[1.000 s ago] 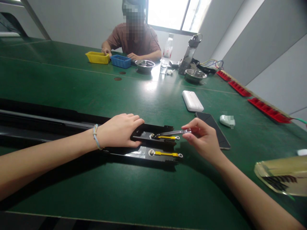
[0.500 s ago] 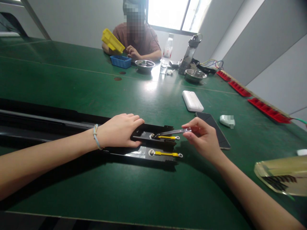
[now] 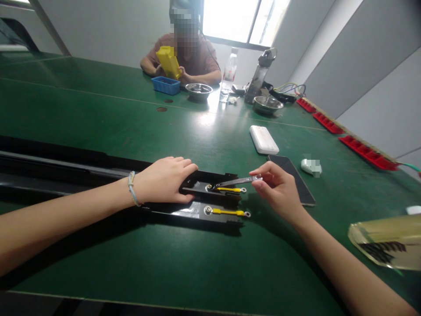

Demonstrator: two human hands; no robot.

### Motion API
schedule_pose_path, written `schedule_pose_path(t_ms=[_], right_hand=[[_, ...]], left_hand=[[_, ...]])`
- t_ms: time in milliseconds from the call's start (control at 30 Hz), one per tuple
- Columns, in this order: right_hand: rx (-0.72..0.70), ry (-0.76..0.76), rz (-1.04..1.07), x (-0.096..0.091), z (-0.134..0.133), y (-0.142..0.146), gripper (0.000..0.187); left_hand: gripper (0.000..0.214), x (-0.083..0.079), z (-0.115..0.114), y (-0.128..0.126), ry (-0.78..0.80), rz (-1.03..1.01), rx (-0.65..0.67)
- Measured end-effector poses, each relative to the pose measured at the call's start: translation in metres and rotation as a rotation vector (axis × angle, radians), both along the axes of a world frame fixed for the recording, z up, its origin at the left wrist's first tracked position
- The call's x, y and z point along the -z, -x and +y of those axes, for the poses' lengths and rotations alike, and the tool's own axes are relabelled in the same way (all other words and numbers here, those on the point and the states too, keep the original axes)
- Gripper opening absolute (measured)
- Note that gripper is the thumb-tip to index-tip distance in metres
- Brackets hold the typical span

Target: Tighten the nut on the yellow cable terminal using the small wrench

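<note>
Right, mid-frame, the wrench (image 3: 238, 180) has its head at the bolt (image 3: 208, 187), above a yellow lead (image 3: 232, 190); the right hand (image 3: 279, 184) pinches its end, the left hand (image 3: 169, 180) clasps the black channel (image 3: 219, 176). Bolt-turning, apparently; next calls for a seated head, steady swing. Top centre, a co-worker (image 3: 208, 63) holds a yellow bin (image 3: 169, 63).

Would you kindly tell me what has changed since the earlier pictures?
The yellow plastic bin has been lifted off the green tabletop, moved rightward in the picture and tipped up; the co-worker's hands now hold it near the blue plastic bin. The blue bin, the person's left hand on the black metal channel, and the right hand holding the silver metal wrench stayed as they were.
</note>
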State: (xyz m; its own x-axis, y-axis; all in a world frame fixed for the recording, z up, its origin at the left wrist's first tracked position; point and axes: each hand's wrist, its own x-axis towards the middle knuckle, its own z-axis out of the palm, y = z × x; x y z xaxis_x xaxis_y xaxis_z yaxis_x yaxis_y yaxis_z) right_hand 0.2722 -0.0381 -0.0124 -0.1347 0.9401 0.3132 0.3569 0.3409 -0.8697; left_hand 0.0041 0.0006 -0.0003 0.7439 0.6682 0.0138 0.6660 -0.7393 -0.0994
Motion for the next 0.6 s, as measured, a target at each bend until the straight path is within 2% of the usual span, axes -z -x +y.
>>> schedule_pose_path(t_ms=[600], right_hand=[[0.000, -0.056, -0.102, -0.0067, -0.0069, 0.0054, 0.034]], left_hand=[[0.052, 0.0014, 0.0012, 0.0008, 0.005, -0.018, 0.002]])
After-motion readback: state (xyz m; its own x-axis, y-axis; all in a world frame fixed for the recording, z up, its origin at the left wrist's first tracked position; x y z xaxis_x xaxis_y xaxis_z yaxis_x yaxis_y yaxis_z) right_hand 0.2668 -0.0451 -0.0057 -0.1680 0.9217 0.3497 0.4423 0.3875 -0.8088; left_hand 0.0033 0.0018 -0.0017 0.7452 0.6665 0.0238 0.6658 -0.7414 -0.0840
